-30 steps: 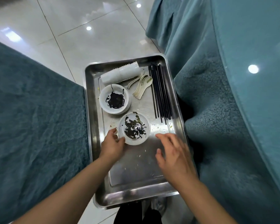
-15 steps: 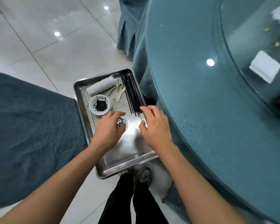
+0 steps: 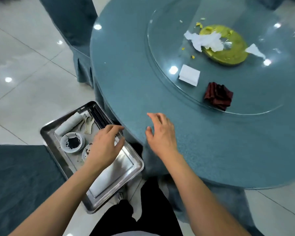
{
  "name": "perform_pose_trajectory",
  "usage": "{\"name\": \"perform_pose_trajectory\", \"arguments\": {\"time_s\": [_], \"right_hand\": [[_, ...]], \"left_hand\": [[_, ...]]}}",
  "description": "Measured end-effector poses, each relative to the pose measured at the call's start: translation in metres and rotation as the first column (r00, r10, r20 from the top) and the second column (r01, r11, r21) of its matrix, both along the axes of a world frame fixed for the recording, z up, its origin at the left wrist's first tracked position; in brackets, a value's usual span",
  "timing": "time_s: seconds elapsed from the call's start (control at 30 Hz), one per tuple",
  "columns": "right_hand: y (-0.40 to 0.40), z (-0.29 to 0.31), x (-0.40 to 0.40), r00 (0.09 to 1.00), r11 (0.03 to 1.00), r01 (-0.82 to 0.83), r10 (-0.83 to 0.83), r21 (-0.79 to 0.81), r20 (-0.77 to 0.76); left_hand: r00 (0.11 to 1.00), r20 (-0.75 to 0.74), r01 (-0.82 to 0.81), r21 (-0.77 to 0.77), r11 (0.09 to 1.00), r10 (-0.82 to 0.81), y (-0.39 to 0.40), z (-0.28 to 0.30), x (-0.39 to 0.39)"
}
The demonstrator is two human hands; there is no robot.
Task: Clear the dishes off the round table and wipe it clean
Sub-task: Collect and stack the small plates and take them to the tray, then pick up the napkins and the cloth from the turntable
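Two bowls with dark sauce residue are already sitting on the steel tray down beside the round table, along with a stack of white cups lying on its side, some spoons and a bundle of black chopsticks. So the dish-clearing part looks mostly done to me.

What's left is all up on the glass turntable: a round yellow-green plate with crumpled white tissues on it, another scrap of tissue just beside it, a folded white napkin, a dark red cloth bunched at the near edge of the glass, and little yellow food crumbs scattered about. No wiping looks done yet, judging by the crumbs.

Left hand hovers over the tray, right above the second bowl, fingers loose and spread, holding nothing. It covers most of that bowl, so I can't really tell if it's touching it or just above. Right hand is over the near rim of the table, fingers relaxed and a bit curled, also empty. The red cloth is the closest leftover item to it, ahead and to the right but still well apart; the plate is further back past the napkin.

My guess: plate and tissues go to the tray next, then the wipe.
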State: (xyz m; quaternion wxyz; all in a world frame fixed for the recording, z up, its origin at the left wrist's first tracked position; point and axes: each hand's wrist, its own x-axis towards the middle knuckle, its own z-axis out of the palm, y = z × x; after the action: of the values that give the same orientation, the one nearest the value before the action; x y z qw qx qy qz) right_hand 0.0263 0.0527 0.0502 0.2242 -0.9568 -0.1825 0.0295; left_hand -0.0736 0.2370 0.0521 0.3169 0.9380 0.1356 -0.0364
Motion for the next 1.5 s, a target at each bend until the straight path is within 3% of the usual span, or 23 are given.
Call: {"name": "perform_pose_trajectory", "arguments": {"time_s": [0.37,0.77,1.2,1.37,1.5], "right_hand": [[-0.126,-0.002,0.09,0.984,0.984,0.175,-0.175,0.018,-0.023],[-0.221,-0.016,0.222,0.988,0.988,0.151,-0.15,0.018,-0.022],[-0.213,-0.005,0.396,0.996,0.999,0.035,-0.034,-0.003,0.088],[-0.177,0.003,0.494,0.992,0.991,0.019,-0.002,-0.129,0.129],[-0.148,-0.003,0.559,0.996,0.967,0.034,-0.014,-0.253,0.084]], "left_hand": [[0.99,-0.002,0.144,0.038,0.989,-0.144,-0.093,0.011,0.114],[0.972,-0.118,0.212,0.085,0.973,-0.202,-0.198,0.011,0.251],[0.975,-0.128,0.212,0.292,0.933,-0.181,-0.195,-0.021,0.406],[0.943,-0.234,0.307,0.336,0.89,-0.237,-0.187,-0.06,0.427],[0.954,-0.161,0.292,0.331,0.897,-0.252,-0.182,-0.077,0.424]]}}
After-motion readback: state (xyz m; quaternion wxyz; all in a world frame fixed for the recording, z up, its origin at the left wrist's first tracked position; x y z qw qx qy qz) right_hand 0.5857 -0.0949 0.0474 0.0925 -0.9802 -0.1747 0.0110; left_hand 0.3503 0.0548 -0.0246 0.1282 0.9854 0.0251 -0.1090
